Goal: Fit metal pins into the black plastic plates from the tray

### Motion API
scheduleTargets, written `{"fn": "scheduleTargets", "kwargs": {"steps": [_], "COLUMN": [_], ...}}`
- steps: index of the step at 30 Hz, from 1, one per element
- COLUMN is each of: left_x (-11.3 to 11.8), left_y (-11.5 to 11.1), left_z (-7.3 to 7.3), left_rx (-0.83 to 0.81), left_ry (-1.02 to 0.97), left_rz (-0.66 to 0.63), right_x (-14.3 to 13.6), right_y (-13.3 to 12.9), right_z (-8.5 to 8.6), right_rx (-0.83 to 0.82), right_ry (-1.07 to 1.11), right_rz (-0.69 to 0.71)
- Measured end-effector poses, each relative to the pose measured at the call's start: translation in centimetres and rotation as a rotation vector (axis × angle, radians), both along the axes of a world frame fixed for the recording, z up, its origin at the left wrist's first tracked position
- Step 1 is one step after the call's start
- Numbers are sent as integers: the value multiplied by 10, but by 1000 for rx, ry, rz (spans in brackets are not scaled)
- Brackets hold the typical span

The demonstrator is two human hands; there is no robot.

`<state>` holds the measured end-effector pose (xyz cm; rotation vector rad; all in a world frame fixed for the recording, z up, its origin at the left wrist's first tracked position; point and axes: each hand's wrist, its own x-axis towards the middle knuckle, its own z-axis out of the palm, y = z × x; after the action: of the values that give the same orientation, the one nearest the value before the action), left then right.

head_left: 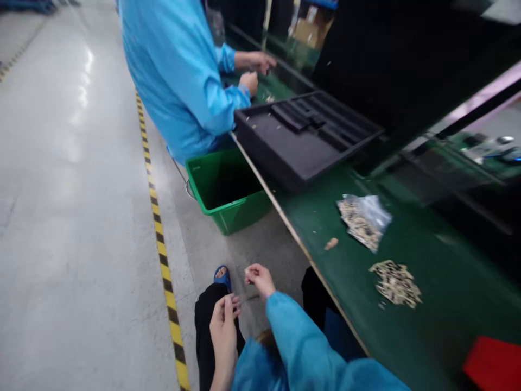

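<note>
My left hand [224,321] is low in the view over my dark trouser leg, its fingers bent together around something too small to make out. Just up and to the right, my right hand [259,278] is pinched in front of the table edge, and what it holds is too small to name. A thin dark line shows between the hands. On the green table [443,260] lie a pile of small beige and black pieces [396,283], a clear plastic bag [364,220] of similar pieces, and a small tan object [331,244].
A black tray [301,141] with long dark parts sits on the table's far part. Below the edge stands a green bin [230,190]. A co-worker in a blue smock [175,65] works beyond it. A red object [494,363] is at lower right.
</note>
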<state>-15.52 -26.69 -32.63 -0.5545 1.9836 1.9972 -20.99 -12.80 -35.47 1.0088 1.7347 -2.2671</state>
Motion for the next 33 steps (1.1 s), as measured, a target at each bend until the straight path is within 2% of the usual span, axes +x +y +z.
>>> {"fn": "scheduleTargets", "kwargs": {"steps": [2, 4, 6, 8, 11, 15, 18, 22, 24, 27, 28, 30, 33], "left_x": [-6, 0, 13, 27, 40, 37, 22, -10, -28, -51, -58, -68, -77], "left_y": [12, 28, 47, 66, 98, 145, 178, 209, 219, 229, 232, 237, 241], "left_z": [37, 78, 115, 143, 169, 192, 206, 226, 238, 258, 265, 281, 302], "left_rx": [93, 181, 227, 234, 212, 158, 125, 109, 50, -142, -186, -196, -171], "left_ry": [-5, 17, 68, 135, 254, 479, 685, 990, 1264, 1790, 1910, 2013, 2114], "left_rz": [-28, -142, -270, -388, -562, -752, -875, -993, -1063, -1199, -1246, -1355, -1469], "right_x": [30, 64, 95, 122, 150, 168, 168, 170, 175, 183, 185, 190, 196], "right_y": [-5, -1, 12, 31, 62, 92, 110, 135, 146, 157, 159, 160, 156], "right_z": [56, 104, 140, 164, 182, 191, 197, 207, 217, 236, 243, 257, 276], "right_rx": [12, 35, 42, 40, 49, 59, 79, 217, 253, 212, 174, 86, -20], "right_ry": [178, 362, 497, 589, 698, 757, 744, 642, 596, 574, 581, 597, 634], "right_rz": [40, 9, -83, -183, -309, -466, -611, -772, -763, -632, -579, -535, -551]}}
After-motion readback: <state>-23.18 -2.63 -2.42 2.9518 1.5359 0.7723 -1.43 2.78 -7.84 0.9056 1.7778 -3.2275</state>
